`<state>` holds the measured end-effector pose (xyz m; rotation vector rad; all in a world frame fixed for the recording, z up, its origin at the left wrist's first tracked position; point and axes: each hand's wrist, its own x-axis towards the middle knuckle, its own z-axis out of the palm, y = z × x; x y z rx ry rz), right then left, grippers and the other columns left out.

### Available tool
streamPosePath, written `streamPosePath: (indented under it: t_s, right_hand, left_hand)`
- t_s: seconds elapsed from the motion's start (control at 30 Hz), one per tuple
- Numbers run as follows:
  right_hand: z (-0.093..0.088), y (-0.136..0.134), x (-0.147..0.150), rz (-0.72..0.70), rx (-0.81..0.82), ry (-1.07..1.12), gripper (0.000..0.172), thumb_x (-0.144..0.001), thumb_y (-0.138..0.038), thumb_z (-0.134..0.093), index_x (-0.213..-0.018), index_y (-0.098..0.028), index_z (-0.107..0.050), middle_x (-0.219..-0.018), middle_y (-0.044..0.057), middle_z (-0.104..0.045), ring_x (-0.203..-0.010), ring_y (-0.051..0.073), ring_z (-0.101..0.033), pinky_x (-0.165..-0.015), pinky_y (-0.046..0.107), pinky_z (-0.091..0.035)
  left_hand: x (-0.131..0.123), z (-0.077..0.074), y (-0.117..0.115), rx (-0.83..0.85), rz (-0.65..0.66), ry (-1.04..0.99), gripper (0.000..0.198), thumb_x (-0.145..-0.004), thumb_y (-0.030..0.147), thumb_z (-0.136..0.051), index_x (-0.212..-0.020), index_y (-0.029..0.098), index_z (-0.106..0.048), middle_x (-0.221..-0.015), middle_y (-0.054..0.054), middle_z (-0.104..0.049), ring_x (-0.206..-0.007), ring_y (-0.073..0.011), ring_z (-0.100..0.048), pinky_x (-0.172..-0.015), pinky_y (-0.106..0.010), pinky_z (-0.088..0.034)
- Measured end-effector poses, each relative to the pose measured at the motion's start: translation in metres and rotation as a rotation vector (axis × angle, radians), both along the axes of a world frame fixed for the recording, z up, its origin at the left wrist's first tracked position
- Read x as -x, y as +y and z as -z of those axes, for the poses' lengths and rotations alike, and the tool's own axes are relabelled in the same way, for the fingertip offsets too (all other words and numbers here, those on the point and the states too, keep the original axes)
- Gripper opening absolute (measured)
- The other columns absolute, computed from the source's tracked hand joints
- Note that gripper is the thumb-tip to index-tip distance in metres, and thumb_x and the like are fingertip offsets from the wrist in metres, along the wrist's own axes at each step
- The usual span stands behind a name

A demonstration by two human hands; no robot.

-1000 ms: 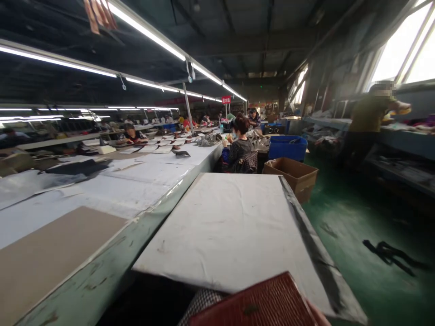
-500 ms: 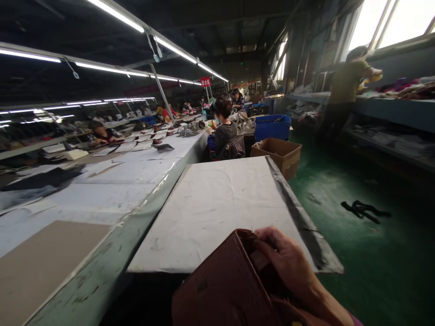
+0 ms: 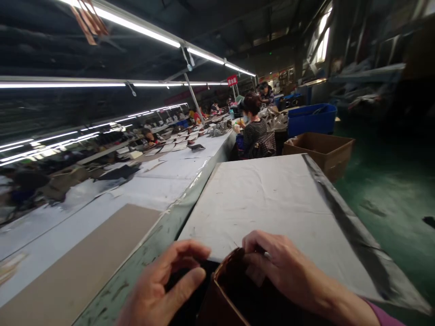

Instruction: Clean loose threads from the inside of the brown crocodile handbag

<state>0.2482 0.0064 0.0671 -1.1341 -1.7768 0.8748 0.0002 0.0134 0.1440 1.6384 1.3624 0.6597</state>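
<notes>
A dark brown leather bag [image 3: 222, 296] is at the bottom middle, its mouth open toward me and its lower part cut off by the frame. My right hand [image 3: 277, 260] pinches the bag's far rim between thumb and fingers, with a pale tag-like patch [image 3: 255, 274] inside just below. To the left of the bag, my left hand [image 3: 170, 280] is held with thumb and fingers apart, with nothing between them. Its fingertips are close to the bag's left corner but apart from it.
A white-covered board [image 3: 265, 203] lies beyond the bag, beside a long table [image 3: 159, 231] with a grey-brown sheet [image 3: 91, 262]. Past the board are a cardboard box [image 3: 326, 156], a blue bin [image 3: 311, 120] and a seated person [image 3: 253, 129]. Green floor is on the right.
My left hand has come into view at the left of the bag. The view has swung left, and the bag now shows more of its open mouth. My right hand keeps its grip on the rim.
</notes>
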Motion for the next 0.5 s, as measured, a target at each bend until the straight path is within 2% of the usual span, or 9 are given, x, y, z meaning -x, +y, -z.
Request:
streamPosePath:
  t_s: [0.07,0.1,0.17,0.23,0.3,0.4,0.5]
  right_hand:
    - [0.007,0.001,0.019,-0.061,-0.026,-0.015,0.004,-0.092,-0.018,-0.049,-0.088,-0.020,-0.050,-0.078,-0.003,-0.061,-0.067,0.009,-0.052,-0.062,0.021,-0.038]
    - [0.013,0.001,0.028,-0.098,-0.038,-0.010,0.006,-0.092,-0.015,-0.048,-0.087,-0.020,-0.048,-0.076,-0.004,-0.059,-0.065,0.009,-0.049,-0.060,0.020,-0.036]
    - [0.025,0.000,0.043,-0.149,-0.056,0.000,0.010,-0.091,-0.011,-0.045,-0.085,-0.019,-0.045,-0.073,-0.004,-0.056,-0.062,0.008,-0.046,-0.058,0.020,-0.034]
    - [0.039,-0.001,0.055,-0.159,-0.062,-0.012,0.011,-0.090,-0.010,-0.046,-0.085,-0.019,-0.045,-0.075,-0.003,-0.056,-0.064,0.009,-0.047,-0.058,0.022,-0.033]
    - [0.053,-0.002,0.065,-0.149,-0.048,-0.048,0.009,-0.090,-0.011,-0.047,-0.086,-0.019,-0.045,-0.076,-0.002,-0.057,-0.065,0.011,-0.049,-0.060,0.023,-0.034]
    - [0.069,-0.003,0.077,-0.178,-0.049,-0.075,0.006,-0.092,-0.015,-0.047,-0.087,-0.019,-0.046,-0.078,-0.001,-0.057,-0.067,0.014,-0.052,-0.062,0.026,-0.035]
    - [0.076,-0.002,0.085,-0.203,-0.052,-0.086,0.008,-0.093,-0.016,-0.045,-0.085,-0.019,-0.046,-0.077,0.000,-0.057,-0.067,0.015,-0.052,-0.063,0.027,-0.035]
  left_hand:
    - [-0.017,-0.026,-0.004,-0.103,0.095,0.214,0.037,-0.078,0.044,-0.070,-0.111,0.030,-0.059,-0.124,0.001,-0.061,-0.111,-0.0229,-0.054,-0.097,-0.032,-0.042]
    - [-0.024,-0.034,-0.005,-0.084,0.142,0.313,0.036,-0.075,0.037,-0.073,-0.108,0.030,-0.059,-0.121,0.003,-0.061,-0.108,-0.0214,-0.054,-0.093,-0.030,-0.042]
    - [-0.032,-0.038,-0.004,-0.045,0.223,0.464,0.032,-0.069,0.026,-0.074,-0.096,0.028,-0.056,-0.104,0.005,-0.064,-0.092,-0.0185,-0.056,-0.079,-0.027,-0.042]
    - [-0.028,-0.025,-0.002,-0.014,0.253,0.557,0.029,-0.066,0.018,-0.071,-0.088,0.025,-0.053,-0.088,0.005,-0.063,-0.078,-0.0166,-0.054,-0.067,-0.026,-0.038]
    - [-0.017,-0.003,-0.001,0.005,0.247,0.596,0.026,-0.065,0.012,-0.065,-0.084,0.023,-0.051,-0.080,0.005,-0.060,-0.072,-0.0157,-0.052,-0.062,-0.026,-0.034]
    - [0.003,0.030,-0.004,0.043,0.213,0.592,0.024,-0.065,0.008,-0.058,-0.082,0.023,-0.050,-0.075,0.005,-0.059,-0.069,-0.0153,-0.052,-0.059,-0.026,-0.031]
    - [0.016,0.047,-0.007,0.062,0.179,0.561,0.021,-0.069,0.006,-0.054,-0.082,0.022,-0.051,-0.072,0.005,-0.058,-0.068,-0.0143,-0.052,-0.059,-0.026,-0.030]
